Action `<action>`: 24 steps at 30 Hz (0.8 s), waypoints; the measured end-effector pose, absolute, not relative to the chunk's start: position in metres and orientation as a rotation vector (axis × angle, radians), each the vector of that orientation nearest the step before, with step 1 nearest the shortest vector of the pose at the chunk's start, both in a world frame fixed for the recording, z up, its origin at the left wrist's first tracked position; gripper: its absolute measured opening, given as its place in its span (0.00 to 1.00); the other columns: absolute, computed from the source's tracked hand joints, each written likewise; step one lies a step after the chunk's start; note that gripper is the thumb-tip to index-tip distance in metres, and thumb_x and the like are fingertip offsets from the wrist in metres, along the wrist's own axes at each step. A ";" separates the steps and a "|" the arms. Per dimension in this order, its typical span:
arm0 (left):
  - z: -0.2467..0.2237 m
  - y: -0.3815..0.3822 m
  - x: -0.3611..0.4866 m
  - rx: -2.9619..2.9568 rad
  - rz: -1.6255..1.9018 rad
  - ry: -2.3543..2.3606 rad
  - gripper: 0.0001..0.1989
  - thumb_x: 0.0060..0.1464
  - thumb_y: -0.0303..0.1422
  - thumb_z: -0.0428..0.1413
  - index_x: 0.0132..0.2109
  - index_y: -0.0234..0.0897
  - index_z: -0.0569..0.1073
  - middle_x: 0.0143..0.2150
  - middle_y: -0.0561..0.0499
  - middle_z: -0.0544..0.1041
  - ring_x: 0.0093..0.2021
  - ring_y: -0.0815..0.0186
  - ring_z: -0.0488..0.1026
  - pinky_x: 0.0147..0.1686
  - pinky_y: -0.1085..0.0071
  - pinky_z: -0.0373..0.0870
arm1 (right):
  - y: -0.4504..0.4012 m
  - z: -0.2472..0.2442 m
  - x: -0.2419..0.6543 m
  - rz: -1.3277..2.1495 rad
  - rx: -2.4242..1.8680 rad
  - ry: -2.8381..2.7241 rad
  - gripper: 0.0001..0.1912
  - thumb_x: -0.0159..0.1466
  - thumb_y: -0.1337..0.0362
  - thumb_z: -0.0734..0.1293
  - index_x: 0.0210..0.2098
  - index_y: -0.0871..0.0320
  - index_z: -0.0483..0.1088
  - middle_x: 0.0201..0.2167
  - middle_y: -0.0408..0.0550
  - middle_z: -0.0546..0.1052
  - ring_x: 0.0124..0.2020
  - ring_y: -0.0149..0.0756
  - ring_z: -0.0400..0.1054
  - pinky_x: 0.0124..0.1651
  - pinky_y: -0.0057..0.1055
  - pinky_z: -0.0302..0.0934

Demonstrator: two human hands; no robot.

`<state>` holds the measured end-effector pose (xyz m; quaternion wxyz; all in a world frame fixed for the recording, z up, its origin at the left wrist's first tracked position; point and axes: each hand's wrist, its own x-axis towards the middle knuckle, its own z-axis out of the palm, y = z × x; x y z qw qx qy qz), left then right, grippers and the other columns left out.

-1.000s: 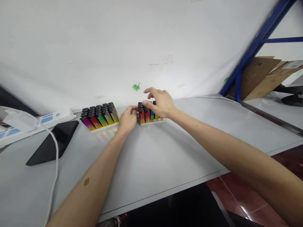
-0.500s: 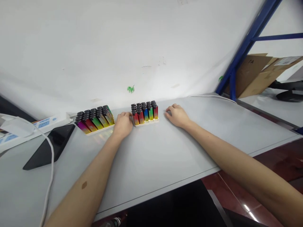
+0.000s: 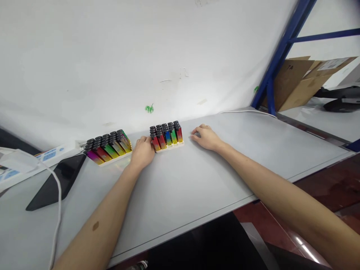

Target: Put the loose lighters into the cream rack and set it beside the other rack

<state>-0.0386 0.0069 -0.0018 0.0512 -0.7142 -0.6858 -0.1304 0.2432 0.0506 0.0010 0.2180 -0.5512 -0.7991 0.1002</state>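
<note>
Two white trays of lighters stand upright near the wall, their black tops up and bodies in red, blue, green, gold and purple. Against the left end of the smaller tray of lighters (image 3: 170, 147) rests my left hand (image 3: 143, 153), its fingers bent loosely and partly hidden. On the other side of that tray, a small gap away, my right hand (image 3: 206, 138) lies on the table with thumb and fingers apart and nothing in it. Left of my left hand sits the larger tray of lighters (image 3: 108, 148), tilted slightly to my view.
A black tablet-like slab (image 3: 57, 180), a white cable (image 3: 59, 210) and a white power strip (image 3: 53, 152) lie on the left of the grey table (image 3: 180, 195). Blue metal framing (image 3: 277, 63) and cardboard boxes (image 3: 298, 82) stand at the right. A white wall closes off the back.
The whole view has shifted slightly, so things appear a little farther left. Both hands keep nearly the same places beside the smaller tray; right thumb and fingers look a bit more apart.
</note>
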 end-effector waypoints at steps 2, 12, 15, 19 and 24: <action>-0.002 0.008 -0.039 -2.168 -0.391 -2.083 0.15 0.60 0.27 0.43 0.48 0.36 0.72 0.49 0.37 0.72 0.52 0.48 0.69 0.52 0.56 0.67 | 0.050 0.001 0.243 0.284 -1.523 -2.212 0.17 0.68 0.58 0.62 0.50 0.60 0.74 0.50 0.59 0.72 0.55 0.48 0.62 0.59 0.38 0.55; -0.004 0.009 -0.041 -2.159 -0.374 -2.070 0.16 0.59 0.26 0.43 0.48 0.36 0.72 0.49 0.37 0.72 0.51 0.48 0.69 0.51 0.56 0.67 | 0.049 0.001 0.243 0.297 -1.516 -2.218 0.17 0.68 0.58 0.62 0.50 0.60 0.74 0.50 0.59 0.71 0.55 0.47 0.62 0.59 0.39 0.54; -0.003 0.008 -0.040 -2.161 -0.367 -2.067 0.16 0.60 0.27 0.43 0.49 0.35 0.72 0.48 0.37 0.72 0.51 0.48 0.69 0.51 0.56 0.67 | 0.048 0.002 0.243 0.290 -1.515 -2.223 0.17 0.68 0.58 0.62 0.50 0.60 0.74 0.50 0.59 0.71 0.55 0.47 0.62 0.60 0.38 0.54; -0.003 0.008 -0.040 -2.161 -0.366 -2.069 0.16 0.60 0.27 0.42 0.48 0.35 0.72 0.48 0.37 0.72 0.51 0.48 0.69 0.51 0.56 0.67 | 0.048 0.002 0.243 0.296 -1.510 -2.225 0.17 0.68 0.58 0.62 0.51 0.60 0.74 0.51 0.59 0.71 0.55 0.47 0.62 0.60 0.38 0.53; -0.003 0.009 -0.040 -2.160 -0.373 -2.070 0.16 0.59 0.26 0.43 0.48 0.36 0.72 0.48 0.37 0.72 0.52 0.48 0.69 0.51 0.56 0.67 | 0.049 0.001 0.244 0.309 -1.518 -2.214 0.17 0.68 0.58 0.62 0.51 0.60 0.74 0.51 0.58 0.71 0.55 0.47 0.62 0.60 0.39 0.54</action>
